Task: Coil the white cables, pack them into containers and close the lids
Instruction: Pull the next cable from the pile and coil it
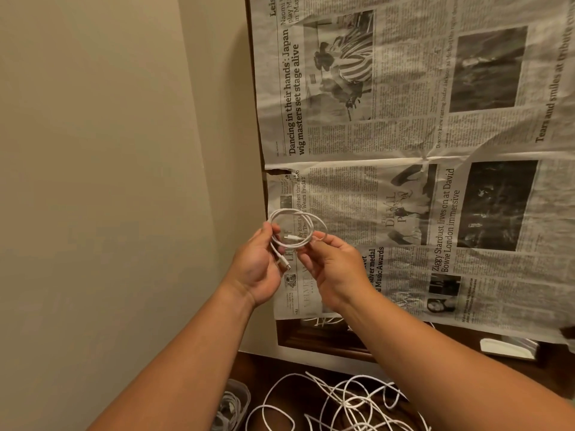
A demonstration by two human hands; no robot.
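Note:
I hold a white cable (298,217), wound into a small loop, raised in front of the newspaper-covered wall. My left hand (259,269) pinches the loop's left side, and one plug end hangs down past its fingers. My right hand (334,269) pinches the loop's lower right side. A loose tangle of more white cables (336,402) lies on the dark wooden table below. A clear plastic container (241,399) with coiled cables inside stands at the bottom, left of the tangle, partly hidden by my left forearm.
Newspaper sheets (404,150) cover a framed surface on the wall ahead. A beige wall (109,181) fills the left. A white-lidded container (507,348) sits on the table at the right, under the newspaper's lower edge.

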